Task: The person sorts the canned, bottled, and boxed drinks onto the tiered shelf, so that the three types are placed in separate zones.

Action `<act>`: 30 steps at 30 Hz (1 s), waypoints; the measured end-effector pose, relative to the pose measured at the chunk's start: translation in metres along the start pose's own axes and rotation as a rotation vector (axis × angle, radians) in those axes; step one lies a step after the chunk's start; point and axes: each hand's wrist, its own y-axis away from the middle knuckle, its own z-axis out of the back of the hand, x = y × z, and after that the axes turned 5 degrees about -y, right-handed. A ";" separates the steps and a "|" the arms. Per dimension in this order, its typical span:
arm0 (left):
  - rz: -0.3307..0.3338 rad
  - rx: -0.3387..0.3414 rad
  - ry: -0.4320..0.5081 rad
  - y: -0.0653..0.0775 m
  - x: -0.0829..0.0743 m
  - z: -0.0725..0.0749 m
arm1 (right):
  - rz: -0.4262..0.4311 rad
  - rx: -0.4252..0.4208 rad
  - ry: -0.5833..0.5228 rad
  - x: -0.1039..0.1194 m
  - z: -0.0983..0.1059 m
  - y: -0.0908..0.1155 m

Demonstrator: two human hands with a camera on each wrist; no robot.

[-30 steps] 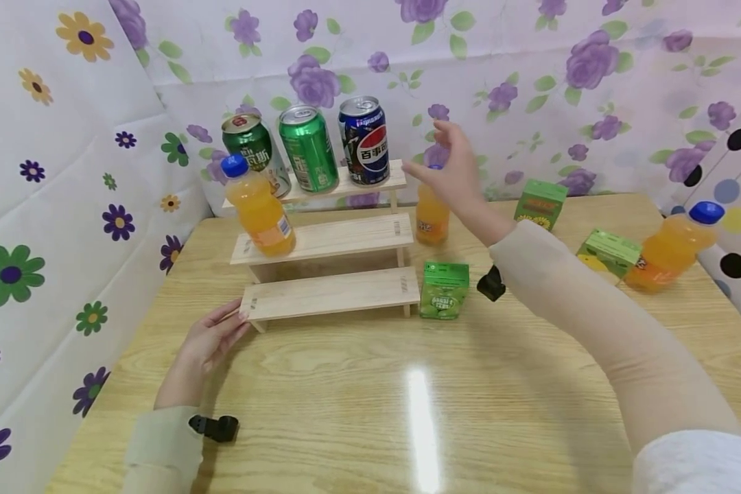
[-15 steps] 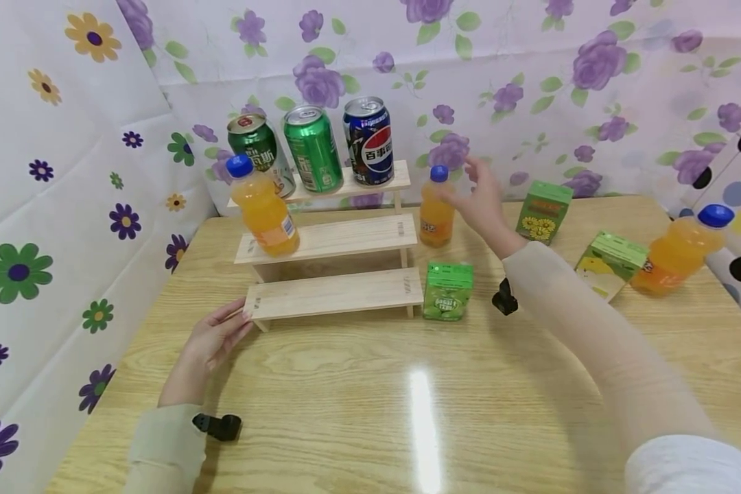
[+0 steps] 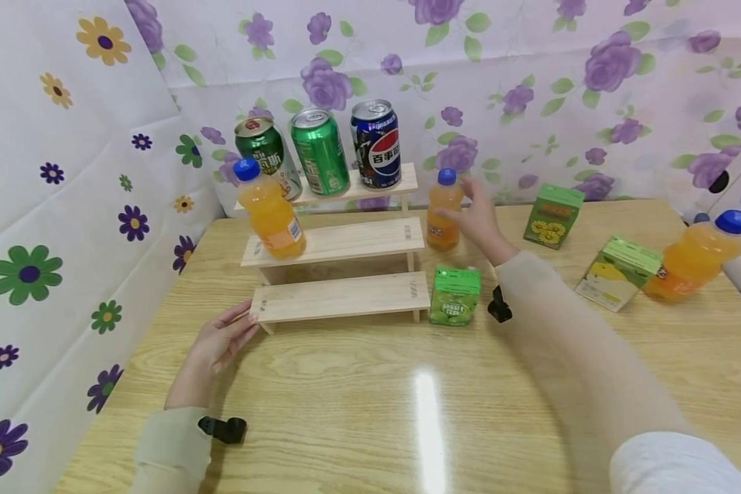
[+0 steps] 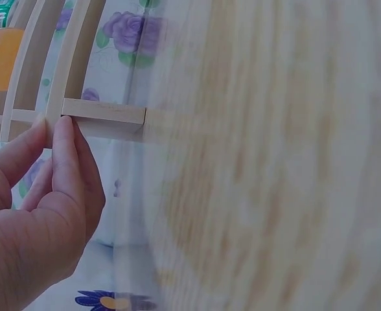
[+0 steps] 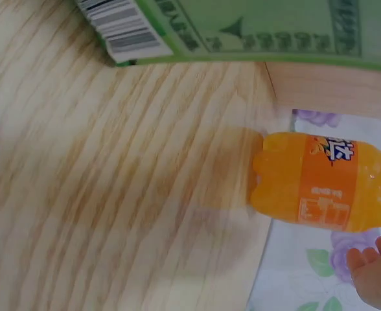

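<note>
The head view shows a three-step wooden rack point(image 3: 339, 300). My left hand point(image 3: 221, 343) pinches the left end of its lowest step; the left wrist view shows the thumb and fingers point(image 4: 66, 155) on that corner. Upright to the right of the rack stands an orange soda bottle point(image 3: 442, 218) with a blue cap. My right hand point(image 3: 478, 219) is beside this bottle, its thumb in front and fingers towards the far side. In the right wrist view a few curved fingertips point(image 5: 370, 254) show near the soda bottle point(image 5: 326, 181), apart from it.
A soda bottle point(image 3: 273, 218) stands on the middle step. Three cans, green-white point(image 3: 270, 154), green point(image 3: 321, 154) and blue point(image 3: 377, 147), fill the top step. Green drink boxes point(image 3: 454, 298) point(image 3: 552, 218) point(image 3: 619, 274) and another soda bottle point(image 3: 694, 257) stand to the right.
My right hand has come down from beside the blue can to the soda bottle right of the rack. My left hand keeps its hold. The head view has shifted slightly.
</note>
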 end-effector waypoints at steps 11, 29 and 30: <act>-0.004 -0.021 0.011 0.000 0.002 -0.003 | -0.043 -0.012 -0.094 -0.003 -0.008 -0.002; -0.007 -0.036 0.017 0.001 0.001 -0.001 | -0.065 0.091 0.022 -0.003 0.014 0.018; -0.009 -0.034 0.021 0.001 0.001 -0.001 | -0.071 0.097 0.026 -0.004 0.016 0.020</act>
